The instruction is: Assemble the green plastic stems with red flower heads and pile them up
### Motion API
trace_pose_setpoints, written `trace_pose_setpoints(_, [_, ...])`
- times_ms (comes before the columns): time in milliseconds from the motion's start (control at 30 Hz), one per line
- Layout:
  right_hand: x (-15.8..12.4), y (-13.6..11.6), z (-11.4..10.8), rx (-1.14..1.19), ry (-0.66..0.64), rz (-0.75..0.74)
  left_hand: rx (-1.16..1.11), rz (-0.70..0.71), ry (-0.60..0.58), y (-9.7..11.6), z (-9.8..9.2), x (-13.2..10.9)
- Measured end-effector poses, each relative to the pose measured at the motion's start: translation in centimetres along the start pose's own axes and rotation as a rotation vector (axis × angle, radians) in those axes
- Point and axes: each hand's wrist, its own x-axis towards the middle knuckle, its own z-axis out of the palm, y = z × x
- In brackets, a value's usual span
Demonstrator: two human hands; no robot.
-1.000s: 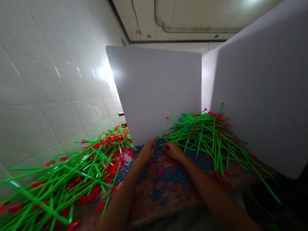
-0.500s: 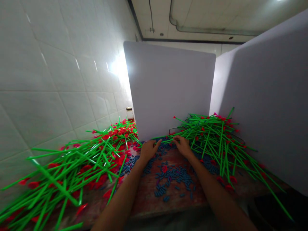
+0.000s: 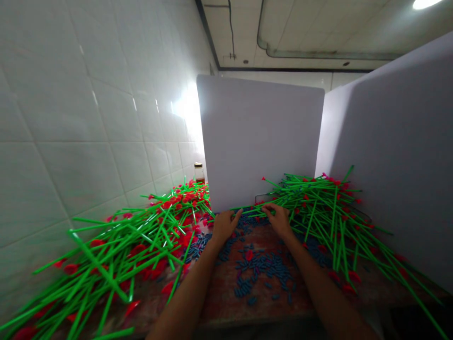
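Note:
My left hand (image 3: 225,224) and my right hand (image 3: 279,218) rest near the foot of a white board (image 3: 262,137), both on one green stick (image 3: 253,206) that lies across between them. The right hand's fingers pinch the stick. The left hand's fingers curl at its left end, among small blue pieces (image 3: 260,271) scattered on the reddish table (image 3: 226,302). A heap of green sticks with red tips (image 3: 318,203) lies just right of the right hand. A bigger heap of green sticks with red petals (image 3: 134,241) spreads to the left.
A white tiled wall (image 3: 88,118) runs along the left. A second white board (image 3: 389,156) closes the right side. A small jar (image 3: 199,172) stands at the wall behind the left heap. The table's front edge lies near my forearms.
Both hands have moved from the blue pieces up to the board's foot and closed on a green stick. The view has shifted slightly to the left and up.

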Motion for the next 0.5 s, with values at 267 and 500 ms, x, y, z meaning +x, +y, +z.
trace_pose_setpoints(267, [0.14,-0.15,0.12,0.074,0.020,0.041,0.021,0.050,0.016,-0.09,0.27,0.14])
trace_pose_setpoints(500, [0.17,-0.14,0.03,0.122,0.040,0.060,0.016,0.032,0.021,-0.05,0.11,0.04])
